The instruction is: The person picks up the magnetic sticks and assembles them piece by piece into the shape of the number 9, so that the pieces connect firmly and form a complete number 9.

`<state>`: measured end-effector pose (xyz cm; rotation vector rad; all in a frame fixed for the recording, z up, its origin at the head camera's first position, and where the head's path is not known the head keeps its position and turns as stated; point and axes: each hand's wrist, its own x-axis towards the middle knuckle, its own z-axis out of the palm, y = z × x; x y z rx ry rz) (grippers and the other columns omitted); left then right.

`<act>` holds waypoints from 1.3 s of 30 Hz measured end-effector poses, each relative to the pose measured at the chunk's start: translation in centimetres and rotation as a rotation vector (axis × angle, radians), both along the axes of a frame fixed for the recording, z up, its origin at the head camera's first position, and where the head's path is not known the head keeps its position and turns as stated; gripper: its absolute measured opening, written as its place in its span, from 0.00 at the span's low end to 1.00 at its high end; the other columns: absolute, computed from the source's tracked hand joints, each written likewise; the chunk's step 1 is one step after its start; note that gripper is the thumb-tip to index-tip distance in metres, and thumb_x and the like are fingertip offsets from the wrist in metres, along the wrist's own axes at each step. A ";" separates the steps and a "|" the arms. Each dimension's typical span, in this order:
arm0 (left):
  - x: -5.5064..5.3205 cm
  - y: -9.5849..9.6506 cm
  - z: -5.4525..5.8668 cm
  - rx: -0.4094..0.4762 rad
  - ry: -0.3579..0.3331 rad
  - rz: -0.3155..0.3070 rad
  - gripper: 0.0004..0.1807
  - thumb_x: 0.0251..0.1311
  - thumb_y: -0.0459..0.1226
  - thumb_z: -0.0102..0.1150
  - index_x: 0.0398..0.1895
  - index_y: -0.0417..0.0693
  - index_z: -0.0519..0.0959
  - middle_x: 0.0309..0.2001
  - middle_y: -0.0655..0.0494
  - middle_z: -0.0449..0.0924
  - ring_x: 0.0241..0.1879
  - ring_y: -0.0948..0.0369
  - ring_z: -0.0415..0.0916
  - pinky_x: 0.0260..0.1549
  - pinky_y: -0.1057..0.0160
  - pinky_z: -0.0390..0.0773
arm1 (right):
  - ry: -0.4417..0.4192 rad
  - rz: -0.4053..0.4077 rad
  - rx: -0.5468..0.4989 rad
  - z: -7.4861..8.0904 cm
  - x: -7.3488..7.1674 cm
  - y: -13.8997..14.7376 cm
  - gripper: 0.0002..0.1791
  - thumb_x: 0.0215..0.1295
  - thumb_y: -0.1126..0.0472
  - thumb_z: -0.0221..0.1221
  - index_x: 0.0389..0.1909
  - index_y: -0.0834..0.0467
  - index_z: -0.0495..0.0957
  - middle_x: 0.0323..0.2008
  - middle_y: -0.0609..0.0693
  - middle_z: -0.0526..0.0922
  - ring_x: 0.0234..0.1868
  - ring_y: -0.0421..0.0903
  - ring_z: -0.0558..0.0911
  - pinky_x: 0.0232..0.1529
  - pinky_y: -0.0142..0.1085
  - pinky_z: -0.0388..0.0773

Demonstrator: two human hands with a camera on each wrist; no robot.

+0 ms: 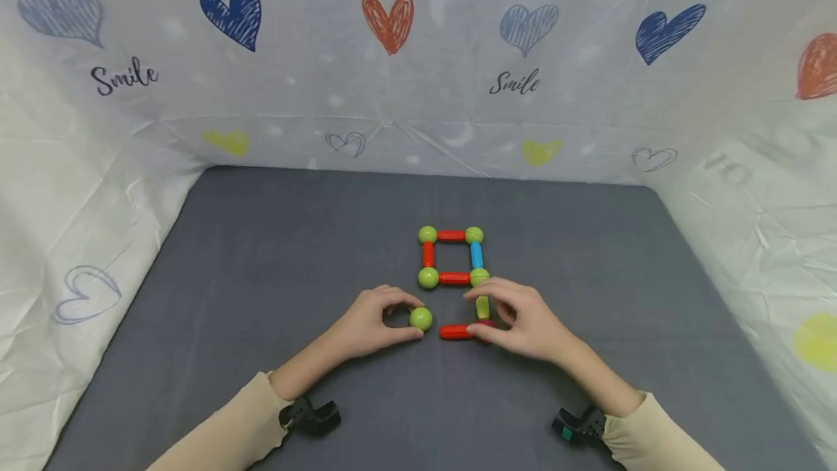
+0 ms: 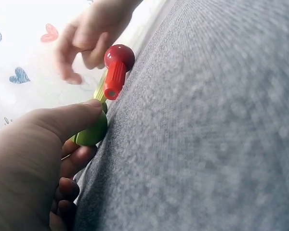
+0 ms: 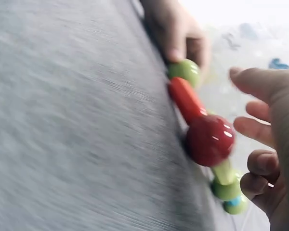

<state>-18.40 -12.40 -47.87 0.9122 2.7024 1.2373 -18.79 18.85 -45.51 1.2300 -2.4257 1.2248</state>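
My left hand pinches a green ball between thumb and fingers, low over the grey cloth. Just right of that ball, the free end of a red rod points toward it. The rod's other end joins a red ball, from which a yellow-green rod runs back to a square frame. My right hand hovers around the red ball with fingers loosely bent. In the right wrist view its thumb and fingers are apart from the ball, holding nothing.
The square frame behind has green balls at its corners, three red rods and a blue rod. Grey cloth covers the table. A white curtain printed with hearts hangs at the back and sides.
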 end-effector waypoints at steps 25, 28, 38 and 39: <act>0.5 0.3 0.4 -0.030 0.000 -0.002 0.19 0.57 0.49 0.81 0.50 0.60 0.89 0.42 0.72 0.85 0.35 0.69 0.70 0.38 0.66 0.74 | -0.018 0.010 -0.066 -3.3 0.3 -1.0 0.18 0.52 0.66 0.82 0.41 0.46 0.89 0.36 0.42 0.88 0.26 0.37 0.75 0.25 0.26 0.70; 0.6 0.5 0.4 -0.038 -0.001 -0.004 0.19 0.57 0.49 0.81 0.51 0.60 0.89 0.42 0.72 0.85 0.35 0.69 0.70 0.38 0.66 0.73 | -0.019 0.010 -0.077 -3.2 0.3 -1.0 0.19 0.51 0.66 0.82 0.41 0.46 0.89 0.36 0.42 0.89 0.26 0.38 0.75 0.25 0.26 0.69; 0.7 0.7 0.5 -0.044 -0.004 -0.029 0.19 0.56 0.50 0.82 0.49 0.61 0.89 0.40 0.72 0.84 0.36 0.69 0.71 0.39 0.66 0.73 | -0.011 0.014 -0.061 -3.3 0.3 -1.0 0.18 0.53 0.65 0.82 0.41 0.45 0.89 0.37 0.39 0.89 0.25 0.36 0.73 0.26 0.22 0.67; 0.7 0.7 0.5 -0.045 -0.003 -0.033 0.19 0.56 0.50 0.82 0.49 0.61 0.89 0.40 0.72 0.84 0.36 0.69 0.71 0.39 0.66 0.73 | -0.012 0.015 -0.062 -3.3 0.3 -1.0 0.17 0.53 0.65 0.82 0.41 0.45 0.89 0.37 0.39 0.89 0.24 0.36 0.73 0.26 0.21 0.66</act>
